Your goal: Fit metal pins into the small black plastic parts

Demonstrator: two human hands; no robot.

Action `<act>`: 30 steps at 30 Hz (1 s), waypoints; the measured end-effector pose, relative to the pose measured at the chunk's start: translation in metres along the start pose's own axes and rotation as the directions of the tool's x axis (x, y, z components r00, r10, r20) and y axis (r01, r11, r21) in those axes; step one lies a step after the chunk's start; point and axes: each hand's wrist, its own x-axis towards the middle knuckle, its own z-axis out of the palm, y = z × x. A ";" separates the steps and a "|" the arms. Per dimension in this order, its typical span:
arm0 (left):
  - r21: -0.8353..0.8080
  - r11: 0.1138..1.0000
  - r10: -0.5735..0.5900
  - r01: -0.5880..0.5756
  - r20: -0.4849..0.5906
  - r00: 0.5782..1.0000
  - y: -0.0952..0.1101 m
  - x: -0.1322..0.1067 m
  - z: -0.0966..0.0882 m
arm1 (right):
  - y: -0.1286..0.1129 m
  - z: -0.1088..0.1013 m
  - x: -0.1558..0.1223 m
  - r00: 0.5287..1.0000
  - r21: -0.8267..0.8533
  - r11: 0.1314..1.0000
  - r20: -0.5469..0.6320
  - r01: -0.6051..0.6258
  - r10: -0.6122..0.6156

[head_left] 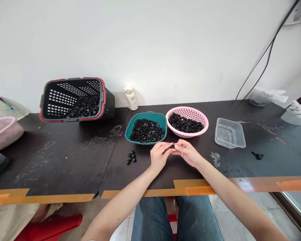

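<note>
My left hand (160,155) and my right hand (186,152) meet above the dark table, in front of two containers. Both pinch a small round black part (173,146) between their fingertips; the fingers cover much of it. Just beyond my left hand stands a teal basin (145,143) filled with black round pieces (147,130). Behind my right hand is a pink perforated basket (197,116) with black pieces (184,124) in it. Several black caps (131,157) lie in a small group to the left of my left hand.
Small metal pins (215,159) lie right of my hands, near a clear plastic tub (229,134). Farther right is a little black pile (258,155). A tipped grey-and-red basket (107,103) and a white bottle (131,98) stand at the back. Orange tape (198,190) runs along the table edge.
</note>
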 end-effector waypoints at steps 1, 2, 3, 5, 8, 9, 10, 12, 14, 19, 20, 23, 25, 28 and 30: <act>0.006 1.000 0.006 -0.006 -0.004 1.000 0.000 -0.001 0.000 | -0.001 0.000 0.000 1.000 0.004 1.000 0.011 -0.014 0.014; 0.011 1.000 0.011 -0.011 -0.006 1.000 -0.001 -0.001 0.000 | -0.001 0.000 -0.001 0.999 0.011 1.000 0.023 -0.029 0.029; 0.015 1.000 0.019 -0.019 -0.007 1.000 -0.001 -0.002 -0.001 | -0.002 0.000 -0.001 0.998 0.020 0.999 0.034 -0.044 0.043; 0.022 0.999 0.038 -0.037 -0.005 0.999 -0.001 -0.003 -0.001 | -0.003 0.000 -0.001 0.997 0.039 0.997 0.049 -0.068 0.066; 0.043 0.997 0.066 -0.066 0.004 0.998 -0.001 -0.003 -0.002 | -0.005 -0.001 -0.001 0.993 0.047 0.994 0.063 -0.098 0.095; 0.049 0.996 0.075 -0.075 0.008 0.997 -0.001 -0.003 -0.002 | -0.006 -0.002 -0.001 0.992 0.042 0.994 0.067 -0.105 0.102; 0.052 0.995 0.081 -0.082 0.012 0.997 -0.001 -0.002 -0.002 | -0.007 -0.002 -0.001 0.992 0.035 0.993 0.070 -0.108 0.106; 0.050 0.995 0.087 -0.088 0.023 0.996 -0.001 0.000 -0.002 | -0.009 -0.002 -0.001 0.993 0.017 0.996 0.070 -0.092 0.090; 0.048 0.996 0.077 -0.078 0.032 0.997 -0.001 0.002 -0.002 | -0.010 -0.003 -0.001 0.996 0.004 0.998 0.068 -0.057 0.057; 0.054 0.996 0.072 -0.076 0.080 0.994 -0.003 0.003 -0.003 | -0.007 -0.002 0.001 0.995 0.011 0.998 0.082 -0.056 0.055; 0.058 0.995 0.078 -0.083 0.090 0.993 -0.004 0.003 -0.003 | -0.007 -0.002 0.001 0.994 0.024 0.998 0.089 -0.063 0.061; 0.074 0.992 0.093 -0.100 0.095 0.991 -0.003 0.002 -0.004 | -0.005 0.000 0.001 0.993 0.072 0.995 0.100 -0.063 0.056; 0.083 0.990 0.104 -0.112 0.094 0.990 -0.002 0.002 -0.005 | -0.003 0.001 0.000 0.993 0.096 0.993 0.104 -0.061 0.051; 0.086 0.986 0.136 -0.144 0.092 0.986 -0.001 0.001 -0.005 | -0.001 0.003 -0.001 0.993 0.124 0.991 0.111 -0.052 0.038; 0.085 0.984 0.152 -0.159 0.086 0.985 -0.001 0.001 -0.005 | 0.002 0.004 -0.001 0.995 0.135 0.990 0.101 -0.040 0.027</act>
